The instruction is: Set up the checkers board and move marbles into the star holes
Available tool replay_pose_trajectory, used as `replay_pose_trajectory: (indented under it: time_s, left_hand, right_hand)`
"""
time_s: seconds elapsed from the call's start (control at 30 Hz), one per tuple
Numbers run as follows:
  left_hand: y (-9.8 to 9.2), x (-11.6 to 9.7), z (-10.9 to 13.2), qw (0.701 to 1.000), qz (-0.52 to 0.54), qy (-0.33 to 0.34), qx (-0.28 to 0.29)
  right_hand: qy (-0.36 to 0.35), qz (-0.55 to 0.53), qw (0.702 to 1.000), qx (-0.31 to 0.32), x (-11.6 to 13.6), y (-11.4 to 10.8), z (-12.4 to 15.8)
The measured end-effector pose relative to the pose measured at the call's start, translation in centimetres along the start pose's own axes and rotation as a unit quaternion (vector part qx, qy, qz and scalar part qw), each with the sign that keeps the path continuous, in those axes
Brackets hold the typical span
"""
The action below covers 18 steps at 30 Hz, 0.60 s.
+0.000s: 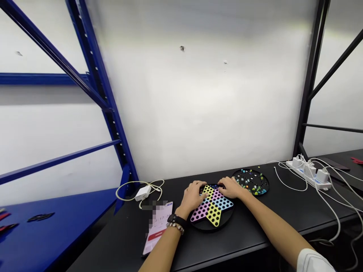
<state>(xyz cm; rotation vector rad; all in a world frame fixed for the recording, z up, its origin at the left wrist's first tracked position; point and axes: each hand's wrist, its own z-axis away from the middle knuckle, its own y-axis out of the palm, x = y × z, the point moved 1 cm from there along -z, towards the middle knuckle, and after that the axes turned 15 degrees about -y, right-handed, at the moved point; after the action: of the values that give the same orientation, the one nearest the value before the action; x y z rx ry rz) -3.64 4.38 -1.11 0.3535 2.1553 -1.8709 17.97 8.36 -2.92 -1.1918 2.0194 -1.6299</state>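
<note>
A star-shaped Chinese checkers board (214, 209) in pastel yellow, pink and blue, dotted with dark holes, lies on a round black tray (202, 227). My left hand (193, 196) grips its far left side, thumb on the star and fingers by the tray's rim. On the far right side, my right hand (230, 187) has its fingers curled onto the board's edge; their tips are partly hidden. A second round black tray (265, 181), holding several coloured glass marbles (254, 187), sits just behind and to the right of my right hand.
Left of the board lies a phone (157, 228) with a lit screen. A white charger (143, 193) with a coiled cable is behind it. At right, a white power strip (309, 174) trails several cables. The white wall (198, 113) closes off the black table's (119, 241) back.
</note>
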Motion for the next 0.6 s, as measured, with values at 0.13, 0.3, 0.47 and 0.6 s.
replay_pose_trajectory:
  time_s: [0.13,0.3,0.47,0.6]
  left_hand:
    - [-0.3,-0.3,0.3,0.998,-0.041,-0.03,-0.022]
    - [0.2,-0.7,0.8,0.998,-0.067,0.007,-0.001]
    - [0.4,-0.7,0.9,0.997,-0.074,0.008,-0.001]
    - [0.3,-0.7,0.8,0.997,-0.07,0.011,0.001]
  right_hand:
    - [0.052,0.036,0.998,-0.008,0.3,-0.7,-0.2]
    - [0.035,0.007,0.998,-0.056,0.5,-0.2,-0.1]
    - [-0.008,0.0,1.0,0.003,1.4,0.6,0.1]
    - [0.012,0.049,0.998,0.031,2.1,0.5,-0.2]
